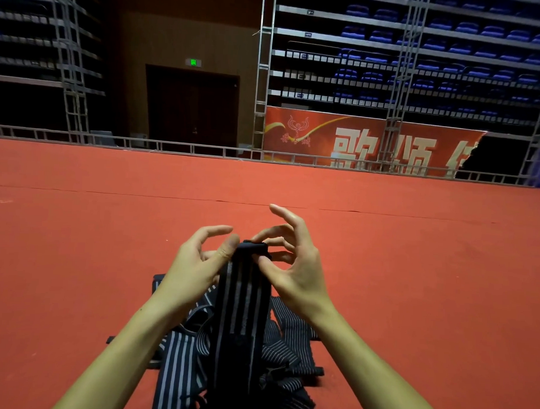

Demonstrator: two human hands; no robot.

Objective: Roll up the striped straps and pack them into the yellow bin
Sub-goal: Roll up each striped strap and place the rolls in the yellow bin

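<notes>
Both hands hold one strap [240, 307] up over the red floor [77, 243]. The left hand [196, 269] pinches the top end with its thumb. The right hand [294, 266] pinches the same end with thumb and fingertip, and its other fingers are spread wide. The top end looks folded over, so the roll is just starting. The rest of the strap hangs down to a pile [288, 342] of more straps on the floor. Next, the fingers should turn the end over and over, keeping it tight. No yellow bin shows here.
</notes>
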